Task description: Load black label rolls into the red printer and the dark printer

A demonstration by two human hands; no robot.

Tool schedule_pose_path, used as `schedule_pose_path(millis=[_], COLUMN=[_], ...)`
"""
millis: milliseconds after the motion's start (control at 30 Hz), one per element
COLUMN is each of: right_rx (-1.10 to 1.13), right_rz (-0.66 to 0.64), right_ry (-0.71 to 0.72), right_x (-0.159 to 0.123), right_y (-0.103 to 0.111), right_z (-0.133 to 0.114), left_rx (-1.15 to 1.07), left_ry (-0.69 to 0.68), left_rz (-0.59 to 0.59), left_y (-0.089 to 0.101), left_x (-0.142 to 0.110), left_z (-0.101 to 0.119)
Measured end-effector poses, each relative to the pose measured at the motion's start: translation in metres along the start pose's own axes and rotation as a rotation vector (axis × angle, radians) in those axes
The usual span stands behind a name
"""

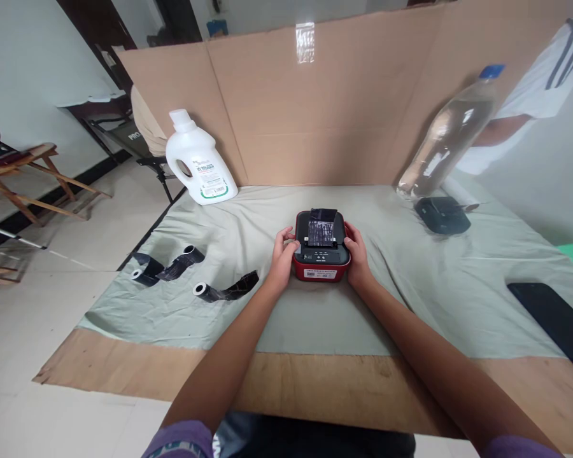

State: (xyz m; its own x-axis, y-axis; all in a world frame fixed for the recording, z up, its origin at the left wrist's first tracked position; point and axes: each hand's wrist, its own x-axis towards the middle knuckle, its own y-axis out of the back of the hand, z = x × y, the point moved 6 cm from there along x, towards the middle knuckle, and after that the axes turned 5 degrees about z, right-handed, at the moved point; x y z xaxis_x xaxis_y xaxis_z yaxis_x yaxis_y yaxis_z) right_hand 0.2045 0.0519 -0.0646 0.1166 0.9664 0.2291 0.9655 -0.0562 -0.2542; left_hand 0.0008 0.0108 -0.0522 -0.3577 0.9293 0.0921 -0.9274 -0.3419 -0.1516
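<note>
While my left hand (282,257), half curled, clasps one side of the printer (322,254) on the surface (325,385), my right hand (358,256), likewise curled, clasps the other, a roll (209,293) lying left

A: What's the person wearing?
B: Purple top. Left sleeve (184,437) has a loose, rounded hem. Right sleeve (520,447) same purple, mostly cropped by the bottom edge of the view.
A: Markings?
B: Print (181,449) on the left one, pale and blue-green, letter shapes. One reads like an N; rest cut off, can't make it out.
A: Arms?
B: Left forearm (229,356) and right forearm (424,350) bare, slim, tapering to the wrists. Left hand (281,259) and right hand (358,256) bare too.
A: Lower half?
B: Dark cloth (315,436) over the lap, near-black, bluer toward the left. Garment type unclear.
</note>
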Motion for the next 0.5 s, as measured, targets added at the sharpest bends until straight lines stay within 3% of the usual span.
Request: schedule_pose_path(millis=[233,500], right_rx=[0.025,0.045], right_rz=[-0.077,-0.103], right_ry=[-0.038,-0.144], right_x=[0.006,0.0092], right_y=[-0.0038,-0.007], right_z=[0.0002,-0.007], left_rx=[-0.061,-0.156], left_ry=[0.368,0.494], left_rz=[-0.12,-0.169], left_y=[-0.005,-0.0068], left_x=[0.0014,0.0062], left_z=[0.0006,-0.0021])
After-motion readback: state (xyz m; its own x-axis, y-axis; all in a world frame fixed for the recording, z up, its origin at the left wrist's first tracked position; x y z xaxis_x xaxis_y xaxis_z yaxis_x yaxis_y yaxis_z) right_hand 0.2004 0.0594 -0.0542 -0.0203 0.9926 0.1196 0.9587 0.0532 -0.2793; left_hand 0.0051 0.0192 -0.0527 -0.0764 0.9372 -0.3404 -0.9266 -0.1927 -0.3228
